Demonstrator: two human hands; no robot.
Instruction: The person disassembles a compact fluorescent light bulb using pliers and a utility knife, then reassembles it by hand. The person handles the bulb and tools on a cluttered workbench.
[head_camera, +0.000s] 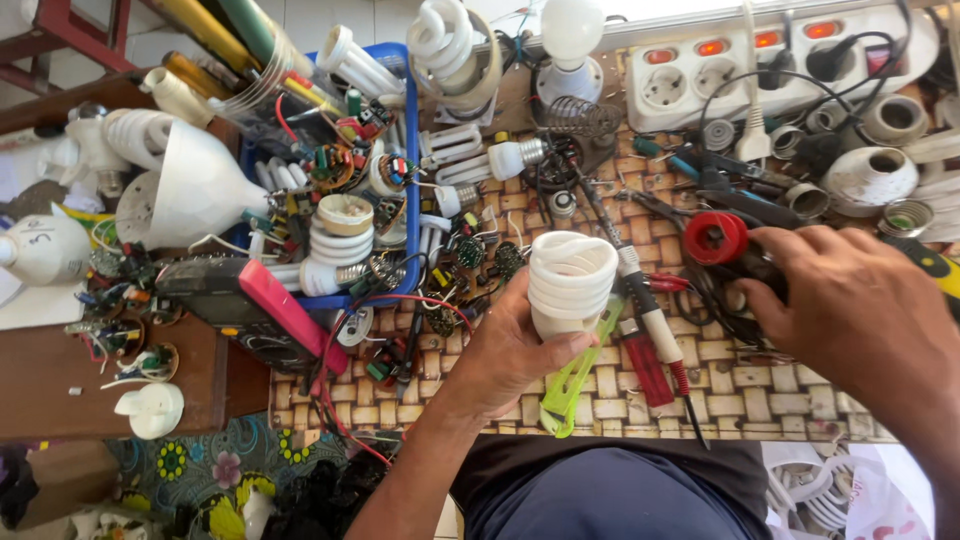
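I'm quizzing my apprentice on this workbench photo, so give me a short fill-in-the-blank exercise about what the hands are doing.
1. The left hand holds a white ____ bulb.
2. The right hand rests on a tool with a round ____ part.
3. The tray of lamp parts is ____ in colour.
4. The power strip's lit switches glow ____.

Missing words: spiral; red; blue; orange

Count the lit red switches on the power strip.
3 on the white power strip at the top: left switch, middle switch, right switch. Another sits half hidden behind a plug, so maybe 4.
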